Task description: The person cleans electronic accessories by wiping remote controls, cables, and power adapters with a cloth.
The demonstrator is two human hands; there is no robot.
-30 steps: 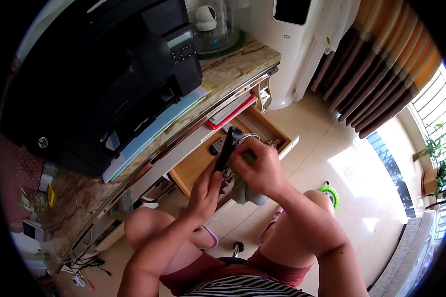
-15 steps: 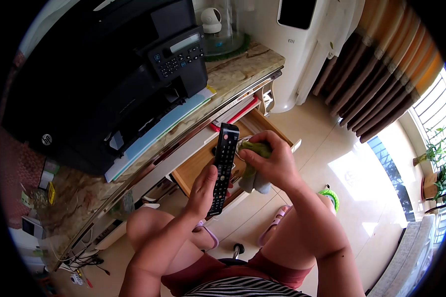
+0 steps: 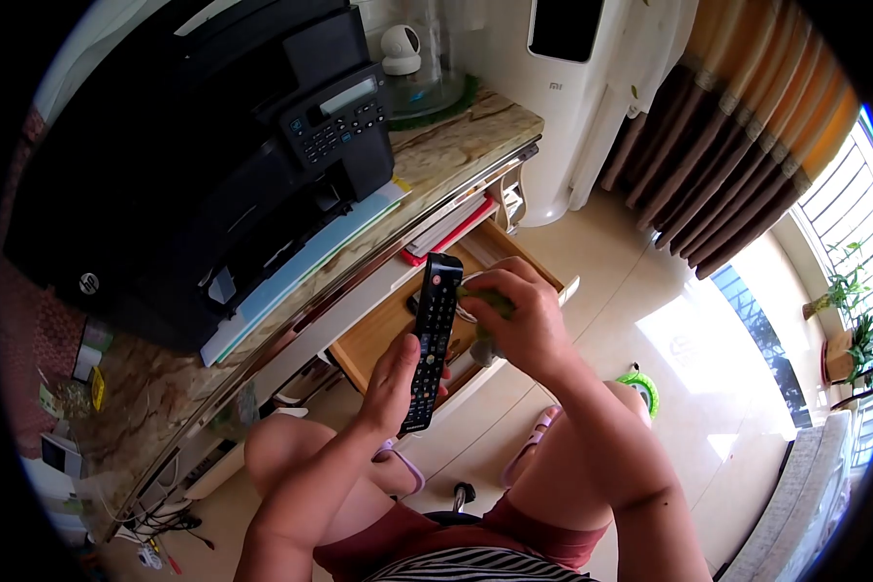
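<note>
"Two hands of mine are up over the open drawer (image 3: 364, 341). What has just changed?"

"My right hand (image 3: 535, 315) has brought the green-grey cloth (image 3: 495, 301) in closer, so it now meets the long edge of the black remote (image 3: 430, 359) near its top end."

"And where is the remote itself?"

"Above the drawer, buttons up towards me, with its lower end out over the drawer's front. I have it in my left hand (image 3: 388, 390), thumb along one long edge and fingertips round the other, so that grip is closed."

"How about the other grip?"

"Closed too, thumb and fingers pinched together on the bunched cloth. Whether those fingertips also touch the remote, I can't tell; the cloth and my knuckles hide them."

"So what does that mean for the work?"

"I'd judge the upper edge is where it's going on, and my left hand steadies the remote while the cloth bears on it. A slack grip could let it drop into the drawer."

"Anything near?"

"Beyond the drawer, the printer (image 3: 213, 194) on the counter (image 3: 466, 138), and red-edged papers (image 3: 444, 233) just behind the drawer."
</note>
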